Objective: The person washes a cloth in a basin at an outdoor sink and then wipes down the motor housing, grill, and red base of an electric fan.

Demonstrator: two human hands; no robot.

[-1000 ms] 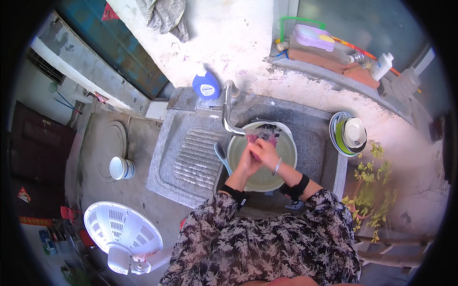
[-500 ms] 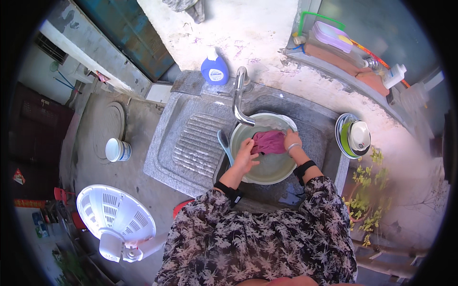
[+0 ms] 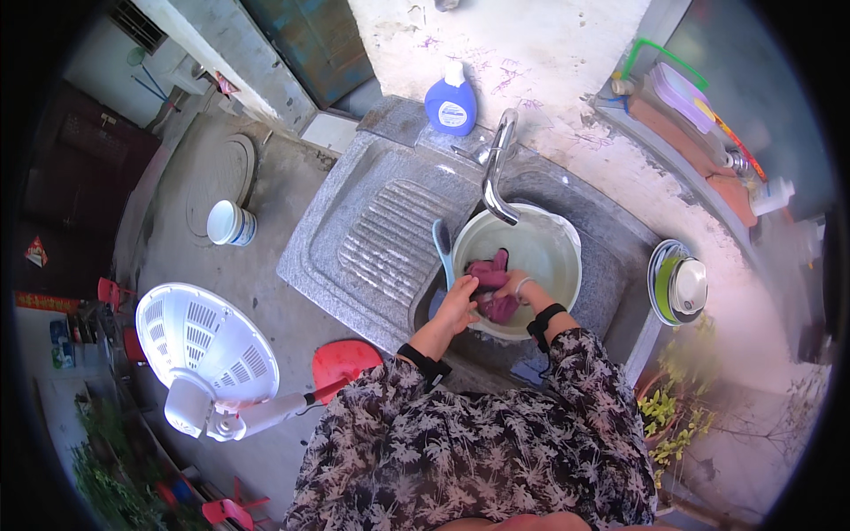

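A wet maroon cloth (image 3: pixel 501 308) is bunched up in the near left part of a pale round basin (image 3: pixel 575 265), which holds water and stands in the grey stone sink. My right hand (image 3: pixel 513 284), a bracelet at its wrist, is closed on the cloth. At the basin's left rim my left hand (image 3: pixel 457 306) pinches the cloth's left side; its fingertips are partly hidden. Over the far rim bends a chrome faucet (image 3: pixel 498 181). A light blue long-handled brush (image 3: pixel 443 248) leans between basin and sink wall, left of the basin.
Left of the basin lies a ribbed stone drainboard (image 3: pixel 390 234), with a blue detergent bottle (image 3: pixel 451 106) behind it. Stacked bowls (image 3: pixel 680 283) stand on the right edge. A white fan (image 3: pixel 208 354), a red stool (image 3: pixel 345 365) and a white bucket (image 3: pixel 232 223) are to the left.
Both hands have brought the cloth from the basin's middle toward its near left side, and it is now more bunched. The view has shifted, so the sink sits farther right.
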